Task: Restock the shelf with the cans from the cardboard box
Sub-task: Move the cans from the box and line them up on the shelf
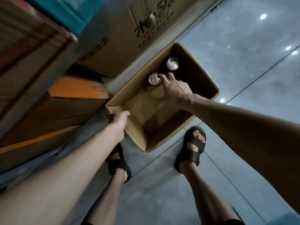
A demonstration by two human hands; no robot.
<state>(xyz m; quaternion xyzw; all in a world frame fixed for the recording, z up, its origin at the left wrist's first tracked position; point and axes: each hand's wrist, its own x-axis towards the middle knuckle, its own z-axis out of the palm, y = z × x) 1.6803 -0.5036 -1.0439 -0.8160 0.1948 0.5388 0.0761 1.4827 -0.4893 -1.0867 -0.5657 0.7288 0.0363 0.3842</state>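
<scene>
Standing in sandals on the floor, the person has the left hand at the cardboard box's near-left corner — gripping or only touching, I cannot tell. Inside, the right hand curls its fingertips round the nearer can — the second can stands upright by the far corner.

so the right hand is down in the cardboard box and its fingertips vanish beside the near can, can't tell if it's really gripping it. The left hand has its fingers out of sight past the box corner. Only lids show on that can and the far can; their sides are lost in the dark. The stacked cartons on the left are smeared, probably motion blur. Both arms are cut off at the edges.
</scene>
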